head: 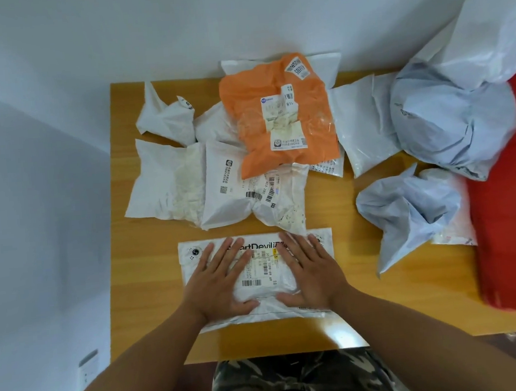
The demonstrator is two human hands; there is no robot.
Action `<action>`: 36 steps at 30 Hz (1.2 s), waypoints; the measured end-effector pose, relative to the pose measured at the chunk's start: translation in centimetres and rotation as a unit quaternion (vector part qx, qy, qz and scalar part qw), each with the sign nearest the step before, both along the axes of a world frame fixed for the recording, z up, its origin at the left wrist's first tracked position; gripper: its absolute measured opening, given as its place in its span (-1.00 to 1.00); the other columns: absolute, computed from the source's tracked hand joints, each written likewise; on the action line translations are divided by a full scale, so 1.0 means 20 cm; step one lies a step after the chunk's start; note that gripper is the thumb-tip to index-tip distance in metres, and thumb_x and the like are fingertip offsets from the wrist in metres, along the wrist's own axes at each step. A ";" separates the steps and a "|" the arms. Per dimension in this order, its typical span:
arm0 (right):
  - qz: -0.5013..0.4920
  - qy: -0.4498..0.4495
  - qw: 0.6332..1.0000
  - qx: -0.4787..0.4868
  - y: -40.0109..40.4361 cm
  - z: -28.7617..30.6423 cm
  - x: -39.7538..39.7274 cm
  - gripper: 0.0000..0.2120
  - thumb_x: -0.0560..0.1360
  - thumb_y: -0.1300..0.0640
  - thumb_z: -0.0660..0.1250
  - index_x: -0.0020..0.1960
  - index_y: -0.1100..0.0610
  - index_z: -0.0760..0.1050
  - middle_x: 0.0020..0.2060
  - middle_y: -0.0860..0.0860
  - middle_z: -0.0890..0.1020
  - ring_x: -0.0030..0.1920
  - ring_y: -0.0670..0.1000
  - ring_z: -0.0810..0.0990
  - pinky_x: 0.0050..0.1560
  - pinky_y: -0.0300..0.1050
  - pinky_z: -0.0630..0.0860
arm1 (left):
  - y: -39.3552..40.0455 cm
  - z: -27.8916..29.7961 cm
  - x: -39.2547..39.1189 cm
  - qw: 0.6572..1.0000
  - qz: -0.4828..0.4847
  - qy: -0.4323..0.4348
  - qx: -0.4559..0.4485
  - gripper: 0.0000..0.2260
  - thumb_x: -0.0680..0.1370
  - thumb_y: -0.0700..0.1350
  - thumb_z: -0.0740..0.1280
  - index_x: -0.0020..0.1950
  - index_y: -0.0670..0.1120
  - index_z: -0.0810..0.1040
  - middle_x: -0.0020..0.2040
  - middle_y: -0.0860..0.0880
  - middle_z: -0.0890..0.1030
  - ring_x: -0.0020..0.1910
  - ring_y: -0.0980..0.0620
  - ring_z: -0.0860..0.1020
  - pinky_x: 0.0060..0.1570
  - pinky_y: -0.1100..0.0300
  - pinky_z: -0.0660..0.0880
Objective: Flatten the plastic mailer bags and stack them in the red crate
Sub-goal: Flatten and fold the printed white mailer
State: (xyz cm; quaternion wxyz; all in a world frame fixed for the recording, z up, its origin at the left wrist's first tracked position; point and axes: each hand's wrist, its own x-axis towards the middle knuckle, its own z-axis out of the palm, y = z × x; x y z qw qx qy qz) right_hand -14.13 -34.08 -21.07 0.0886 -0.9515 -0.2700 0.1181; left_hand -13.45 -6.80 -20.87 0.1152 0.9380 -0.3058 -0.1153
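Pressed flat under left hand (218, 282) and right hand (309, 272), fingers straight and spread: a white "SmartDevil" mailer bag (260, 312), creased, barcode label between the palms. Beyond the fingertips, crumpled white mailers (170, 177) and an orange mailer (278, 114). Far right of the hands, the red crate (508, 208).
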 end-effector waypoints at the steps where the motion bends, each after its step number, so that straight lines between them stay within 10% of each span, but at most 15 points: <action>1: 0.002 0.000 1.000 -0.001 0.00 0.00 0.00 -0.02 0.44 -0.47 0.18 0.58 0.21 0.13 0.59 0.16 0.09 0.58 0.14 0.09 0.52 0.20 0.07 | 0.00 0.00 0.00 1.000 -0.001 -0.003 -0.001 -0.08 0.39 0.50 0.23 0.54 -0.11 0.30 0.58 -0.15 0.20 0.57 -0.14 0.14 0.47 -0.25 0.13; 36: 0.067 -0.077 0.994 0.047 0.36 -0.04 -0.02 -0.25 0.59 -0.26 0.13 0.53 0.30 0.25 0.54 0.20 0.24 0.58 0.14 0.12 0.48 0.17 0.26 | 0.02 -0.04 -0.11 0.991 0.113 -0.078 -0.012 -0.17 0.39 0.45 0.29 0.50 -0.05 0.37 0.54 -0.15 0.29 0.54 -0.24 0.20 0.40 -0.39 0.17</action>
